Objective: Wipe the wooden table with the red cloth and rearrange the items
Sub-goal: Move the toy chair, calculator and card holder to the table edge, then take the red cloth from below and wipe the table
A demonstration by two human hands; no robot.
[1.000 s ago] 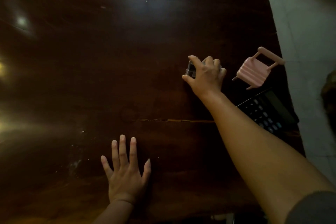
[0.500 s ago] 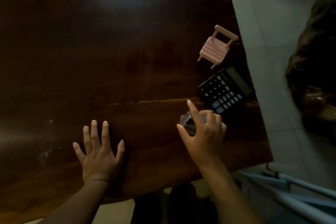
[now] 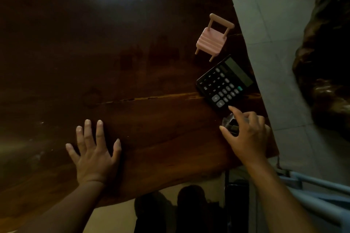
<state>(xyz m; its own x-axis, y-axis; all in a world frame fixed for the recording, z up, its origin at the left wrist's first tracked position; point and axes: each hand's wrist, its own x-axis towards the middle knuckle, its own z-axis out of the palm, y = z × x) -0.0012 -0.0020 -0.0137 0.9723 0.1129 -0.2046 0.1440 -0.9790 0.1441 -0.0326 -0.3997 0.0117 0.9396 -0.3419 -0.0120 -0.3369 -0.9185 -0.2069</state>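
Observation:
The dark wooden table (image 3: 132, 53) fills most of the view. My right hand (image 3: 248, 136) is curled around a small clear box-like object (image 3: 230, 124) near the table's right front corner, just below a black calculator (image 3: 225, 83). A small pink toy chair (image 3: 213, 39) stands beyond the calculator, close to the right edge. My left hand (image 3: 93, 154) lies flat on the table near the front edge, fingers spread, holding nothing. No red cloth is in sight.
The table's right edge runs diagonally along a grey tiled floor (image 3: 274, 24). A dark bulky shape (image 3: 325, 62) sits on the floor at the far right. Pale blue bars (image 3: 318, 191) show at the lower right, and dark feet (image 3: 189, 206) below the front edge.
My right hand has carried the small clear object from beside the pink chair toward me, to the front right corner below the calculator. My left hand has stayed flat.

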